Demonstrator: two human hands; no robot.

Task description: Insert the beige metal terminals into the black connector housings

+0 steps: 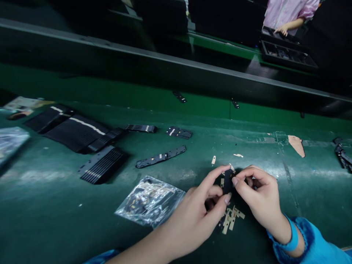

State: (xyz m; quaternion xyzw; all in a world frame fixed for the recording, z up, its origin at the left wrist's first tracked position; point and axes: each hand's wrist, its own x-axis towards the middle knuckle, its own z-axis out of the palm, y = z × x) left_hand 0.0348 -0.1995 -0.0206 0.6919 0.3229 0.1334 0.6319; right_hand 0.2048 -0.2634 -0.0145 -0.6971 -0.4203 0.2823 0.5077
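My left hand (203,211) grips a small flat black plastic part (228,181) by its two ends, between thumb and index finger. From the right, my right hand (260,190) closes thumb and fingertip at the part's right edge; whatever is pinched there is too small to make out. Beneath and below the hands lie several thin beige slotted pieces (232,219). Two more loose ones, a beige piece (213,160) and a beige strip (238,155), rest just beyond the fingers. A clear plastic bag (150,201) of small parts sits left of my left wrist.
Stacks of black parts (103,165) and a long black strip (161,157) lie to the left on the green table (82,227). A tan scrap (297,145) is at right. Behind the dark rail (165,57), another person's hand (282,29) is over a black tray (287,55).
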